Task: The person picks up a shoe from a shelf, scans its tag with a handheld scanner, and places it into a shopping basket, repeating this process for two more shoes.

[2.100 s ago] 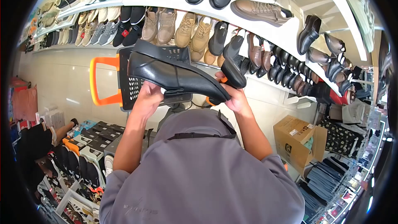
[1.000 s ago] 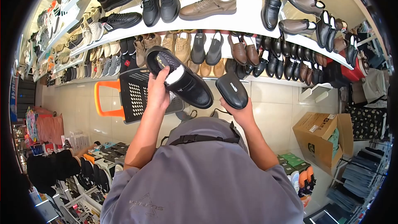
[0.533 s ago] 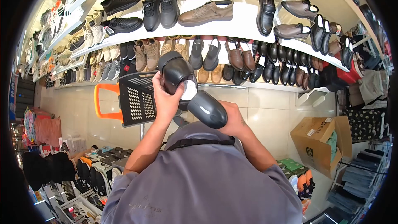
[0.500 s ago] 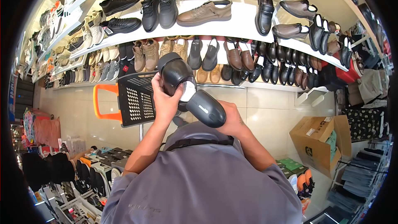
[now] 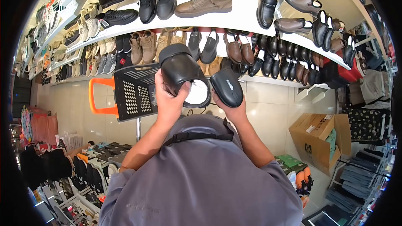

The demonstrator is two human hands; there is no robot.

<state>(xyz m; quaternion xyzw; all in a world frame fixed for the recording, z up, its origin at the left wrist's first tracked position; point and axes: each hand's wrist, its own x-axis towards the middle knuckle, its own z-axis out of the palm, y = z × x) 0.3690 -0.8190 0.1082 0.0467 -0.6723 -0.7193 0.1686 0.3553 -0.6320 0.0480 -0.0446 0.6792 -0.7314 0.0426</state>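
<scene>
In my left hand is a black leather shoe, its heel end up and white stuffing showing in its opening near my thumb. My right hand grips a smaller black rounded object with a small light logo, held upright just to the right of the shoe. A narrow gap separates the two. Fingers of both hands are partly hidden behind what they hold.
Shelves of shoes span the far side. A black basket with an orange handle stands left of my hands. An open cardboard box sits at the right, and shoe racks flank me below.
The black object in my right hand has come away from the shoe, moving up and right and turning more upright. The shoe in my left hand has shifted slightly, showing more white stuffing.
</scene>
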